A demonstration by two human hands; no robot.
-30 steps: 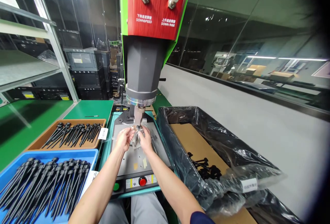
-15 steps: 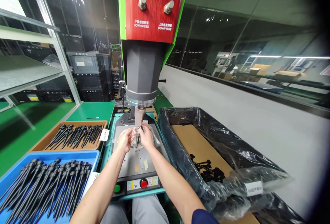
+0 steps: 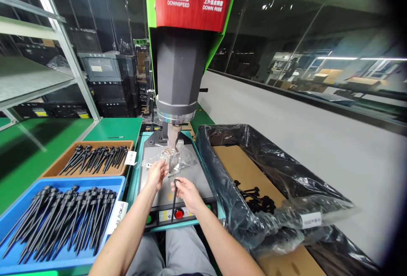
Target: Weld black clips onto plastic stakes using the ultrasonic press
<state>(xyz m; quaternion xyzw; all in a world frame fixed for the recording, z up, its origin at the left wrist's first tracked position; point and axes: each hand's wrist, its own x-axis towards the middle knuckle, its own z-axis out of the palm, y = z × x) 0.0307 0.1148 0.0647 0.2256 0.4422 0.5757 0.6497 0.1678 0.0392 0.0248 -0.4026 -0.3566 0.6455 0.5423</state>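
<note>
Between the thumb and fingers of my right hand (image 3: 187, 192) is the head end of a black rod (image 3: 174, 202), which hangs down over the front of the machine's base plate (image 3: 159, 191). My left hand (image 3: 158, 173) is raised beside the metal fixture (image 3: 173, 160), near clear plastic film (image 3: 187, 157); its fingers are bent, and whether they pinch anything is too small to tell. Above the fixture stands the metal horn (image 3: 174, 135) of the red and green press (image 3: 193, 9).
Left of the machine, a blue tray (image 3: 122, 182) and an orange tray (image 3: 47, 172) hold several black rods. On the right, a box lined with black plastic (image 3: 219, 182) holds more rods on cardboard. A red button (image 3: 179, 213) sits at the base's front.
My right hand has come down and back from the fixture with a black rod. My left hand stays near the film, slightly apart from the fixture. The view has tilted down.
</note>
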